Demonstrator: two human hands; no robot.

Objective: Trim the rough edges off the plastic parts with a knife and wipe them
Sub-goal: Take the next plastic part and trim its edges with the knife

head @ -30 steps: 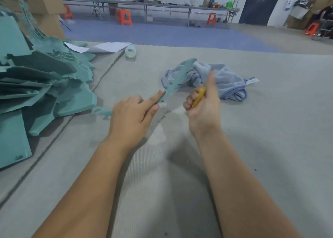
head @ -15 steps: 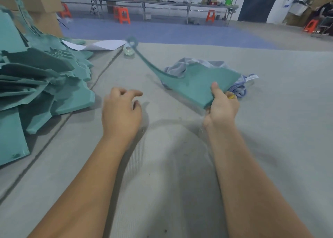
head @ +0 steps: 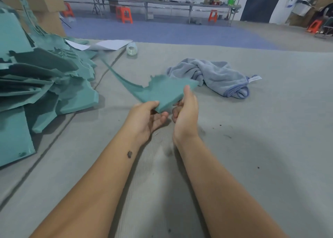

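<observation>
Head view: both hands hold the teal plastic part (head: 162, 91) above the grey table (head: 270, 147), left hand (head: 146, 119) pinching its near corner, right hand (head: 185, 115) clamping the edge, cloth (head: 212, 73) just behind.

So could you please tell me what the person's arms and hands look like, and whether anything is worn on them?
Both forearms are bare up to the frame's edge: no sleeves, gloves, watch or bracelets show. The left hand and right hand show no rings on their visible parts. The one marking is a small dark blotch on the left forearm near the wrist; whether tattoo or smudge is unclear.
</observation>
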